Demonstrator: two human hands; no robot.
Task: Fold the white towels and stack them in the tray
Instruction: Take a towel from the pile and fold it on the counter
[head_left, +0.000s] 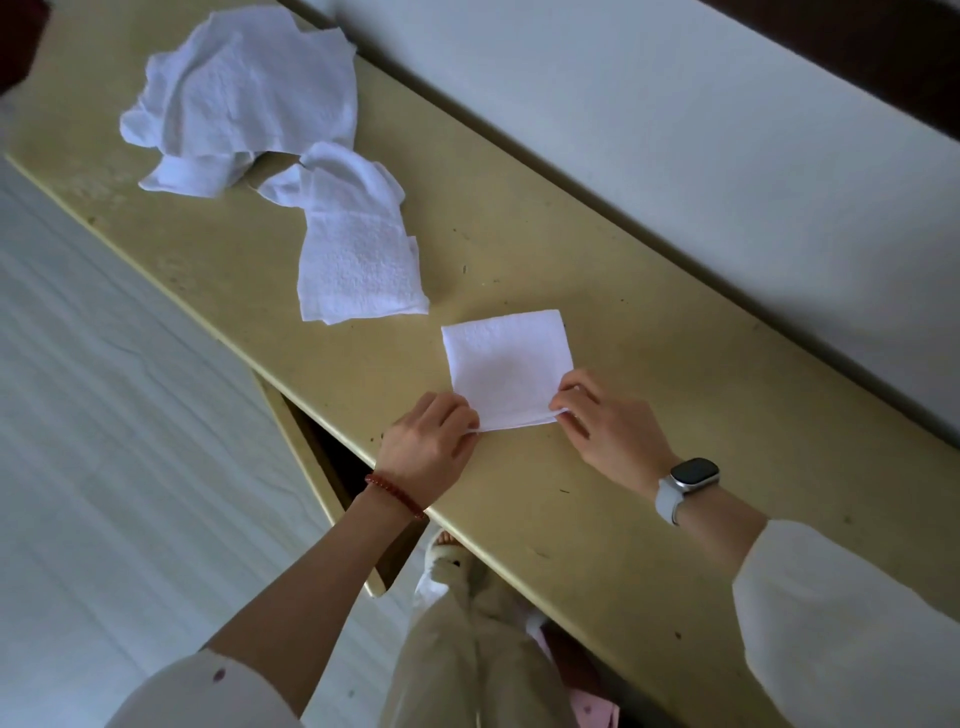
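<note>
Folding status: folded towel (506, 364) lies flat on the yellow table (649, 415), roughly square, its near edge at the person's hands.
Left hand: left hand (428, 441) pinches the near-left corner of the folded towel, fingers curled onto the layered edge, thumb side tucked under the cloth.
Right hand: right hand (602, 421) pinches the near-right corner of the same towel, fingertips closed on the layered edge.
Towel layers: near edge shows at least two layers stacked; exact count cannot be told.
Second towel: half-folded towel (358, 260) lies up-table to the left of the folded one, near it but apart, loosely doubled with uneven edges.
Loose pile: crumpled towels (244, 98) sit at the far left end of the table, touching or overlapping the half-folded towel's far end.
Tray: not in view.
Left wrist: red bead bracelet (397, 496).
Right wrist: smartwatch (685, 483) with a white strap, dark screen facing up.
Sleeves: pale, pushed back on both forearms.
Surroundings: white wall (675, 130) runs along the table's far side; pale floor (104, 415) on the left.
</note>
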